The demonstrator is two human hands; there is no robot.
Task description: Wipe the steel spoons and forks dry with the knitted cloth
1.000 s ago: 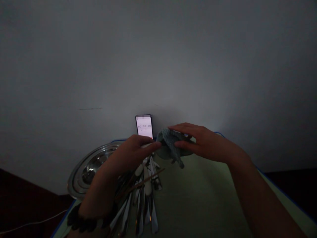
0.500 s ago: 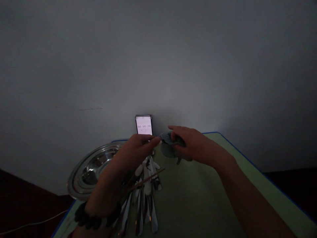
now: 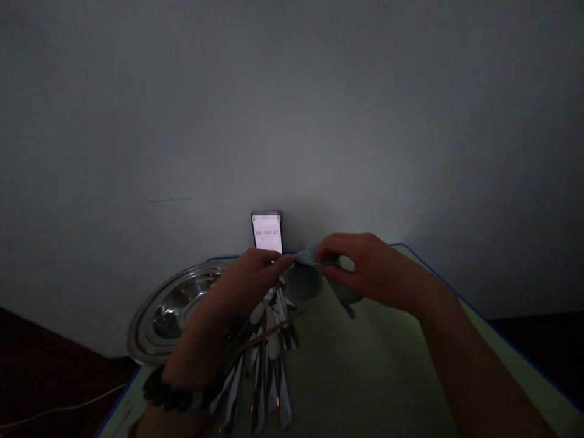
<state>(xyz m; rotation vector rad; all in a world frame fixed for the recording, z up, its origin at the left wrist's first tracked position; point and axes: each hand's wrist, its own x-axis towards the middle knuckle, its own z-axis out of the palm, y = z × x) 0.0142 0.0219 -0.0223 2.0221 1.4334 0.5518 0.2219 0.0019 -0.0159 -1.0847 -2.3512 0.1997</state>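
Note:
My left hand (image 3: 255,271) is closed in a pinch, thumb against fingers. Its fingertips meet the left end of a grey-blue cloth (image 3: 306,255); whatever thin thing they may grip there is too dark to make out. My right hand (image 3: 365,264) pinches the cloth between thumb and fingers, with a gap inside the curl of the hand. A dark strip (image 3: 349,309) hangs below that hand. Under the cloth shows a rounded, pale grey-green shape (image 3: 305,283), its kind unclear. Below my left hand lies a pile of metal cutlery (image 3: 258,389), some with white handles (image 3: 272,340).
Nested steel bowls (image 3: 137,331) stand at the table's left, partly behind my left forearm. A phone (image 3: 267,234) showing a running timer leans on the wall (image 3: 292,121). A thin brown stick (image 3: 278,325) crosses the cutlery. The green table (image 3: 374,365) has a blue edge.
My right hand has shifted right and its grip has loosened from a wrap to a pinch. More of the cloth shows. The left hand has barely moved.

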